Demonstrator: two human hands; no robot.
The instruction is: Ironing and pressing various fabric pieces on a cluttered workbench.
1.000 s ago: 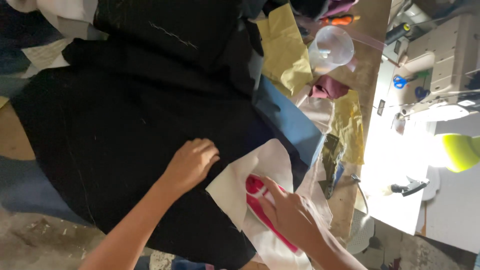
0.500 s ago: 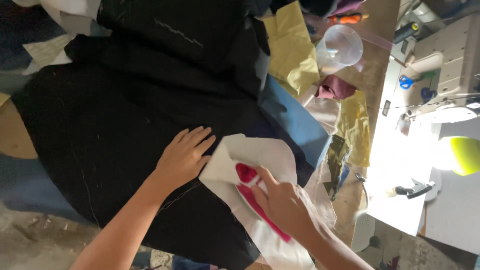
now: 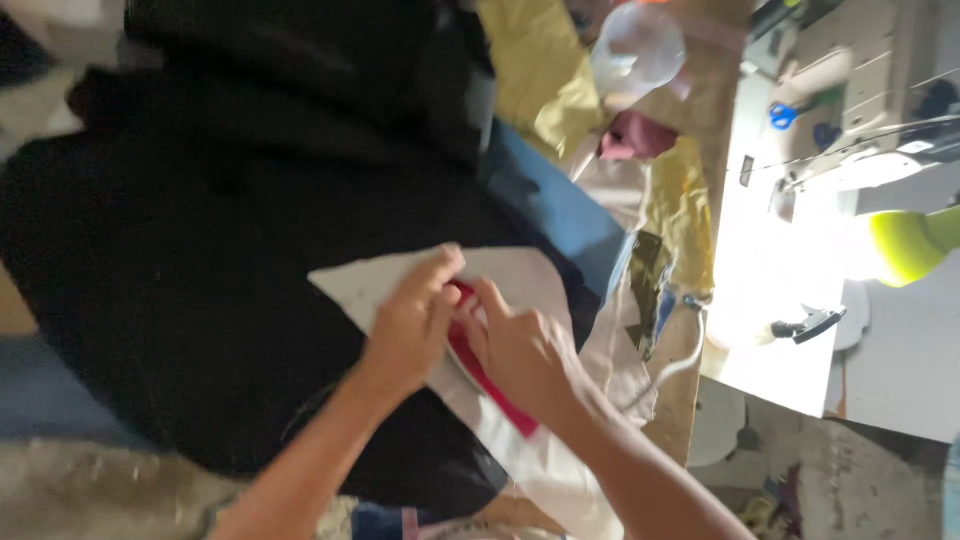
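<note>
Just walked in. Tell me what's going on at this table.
A person is working on cloth with both bare hands. The left hand and the right hand meet over a narrow red strip of fabric that lies on a pale, off-white piece of cloth. Both sit on top of a large black fabric spread across the table. The picture is blurred, so whether the fingers pinch the strip or just press it is unclear. A sewing machine stands at the far right.

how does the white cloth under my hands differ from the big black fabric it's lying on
The white cloth is pale and small; the black fabric is dark and far larger. The white cloth lies on top, the black fabric beneath. Both hands, left hand and right hand, rest on the white cloth by a red strip, not on the black fabric. Both lie spread out.
</note>
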